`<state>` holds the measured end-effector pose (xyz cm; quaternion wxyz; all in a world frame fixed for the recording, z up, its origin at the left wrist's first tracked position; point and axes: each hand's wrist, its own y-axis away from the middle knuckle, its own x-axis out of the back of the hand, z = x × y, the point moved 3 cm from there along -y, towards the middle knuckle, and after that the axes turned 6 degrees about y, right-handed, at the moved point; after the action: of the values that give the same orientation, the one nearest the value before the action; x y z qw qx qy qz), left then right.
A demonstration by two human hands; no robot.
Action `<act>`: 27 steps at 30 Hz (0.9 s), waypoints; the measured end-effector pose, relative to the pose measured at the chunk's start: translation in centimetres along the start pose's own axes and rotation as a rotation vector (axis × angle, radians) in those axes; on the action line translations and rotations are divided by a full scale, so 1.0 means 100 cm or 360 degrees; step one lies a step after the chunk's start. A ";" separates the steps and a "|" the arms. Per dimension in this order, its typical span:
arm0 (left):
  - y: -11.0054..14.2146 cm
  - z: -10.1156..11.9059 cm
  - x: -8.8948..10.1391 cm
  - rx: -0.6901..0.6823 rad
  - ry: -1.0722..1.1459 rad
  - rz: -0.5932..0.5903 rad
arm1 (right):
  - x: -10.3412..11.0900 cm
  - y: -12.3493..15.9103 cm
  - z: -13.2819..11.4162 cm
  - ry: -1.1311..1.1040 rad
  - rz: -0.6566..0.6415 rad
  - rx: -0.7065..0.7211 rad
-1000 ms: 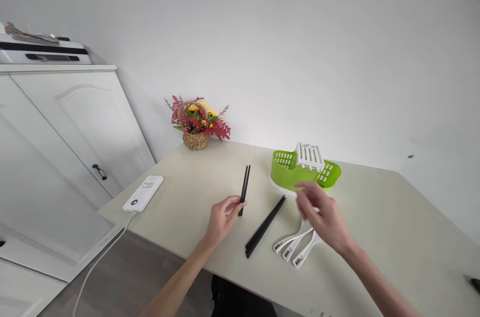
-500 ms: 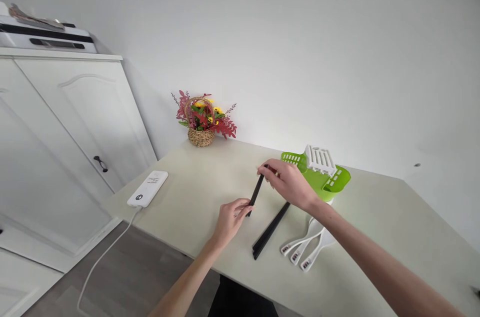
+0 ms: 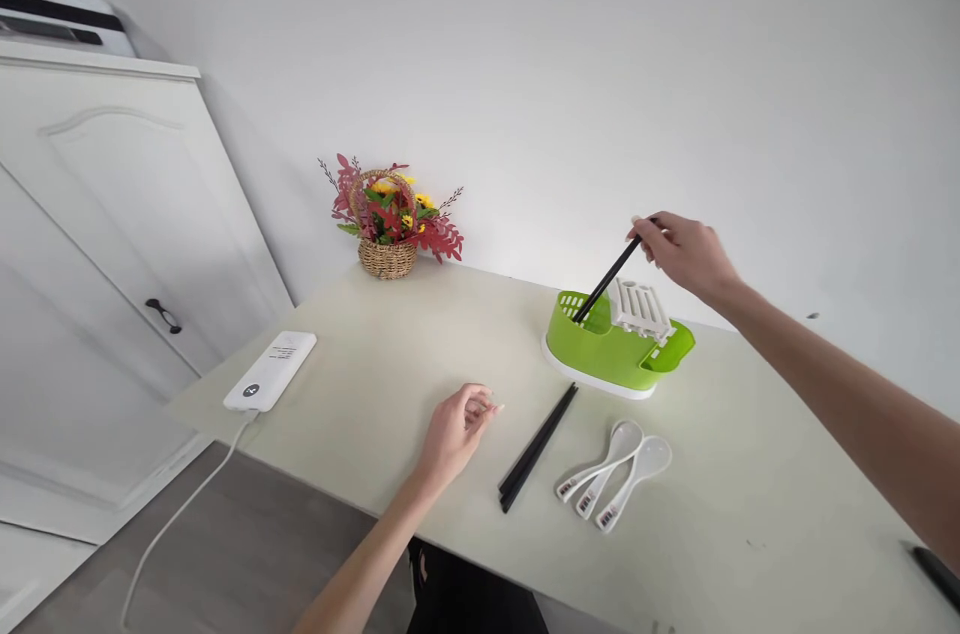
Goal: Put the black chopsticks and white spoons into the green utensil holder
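Note:
My right hand (image 3: 686, 254) grips black chopsticks (image 3: 611, 274) by their upper ends. They slant down to the left, their lower tips inside the left compartment of a green utensil holder (image 3: 600, 351) with a white base and a white slotted rack on top. My left hand (image 3: 454, 434) rests low over the table, fingers loosely curled and slightly apart, holding nothing. To its right more black chopsticks (image 3: 538, 449) lie in a bundle. Beside them several white spoons (image 3: 634, 474) with patterned handle ends lie partly overlapping.
A wicker basket (image 3: 387, 260) of artificial flowers stands at the table's back left. A white power bank (image 3: 271, 372) with a cable lies near the left edge. White cabinets (image 3: 142, 244) stand at left, and a dark object (image 3: 936, 572) lies at the right edge.
My right hand has carried the chopsticks right and up, bringing their tips into the holder. My left hand has let go of them and stays low. The view has shifted slightly.

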<state>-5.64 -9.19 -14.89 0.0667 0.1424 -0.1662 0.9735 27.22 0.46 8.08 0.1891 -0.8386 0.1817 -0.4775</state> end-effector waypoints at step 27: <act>0.009 0.032 -0.034 -0.0208 -0.0792 -0.0303 | -0.014 0.208 0.040 -0.0309 -0.0354 0.0025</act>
<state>-1.74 -11.38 -13.28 0.1242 0.3876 -0.2259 0.8850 27.43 -16.24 -5.03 0.1582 -0.8943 0.0647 -0.4135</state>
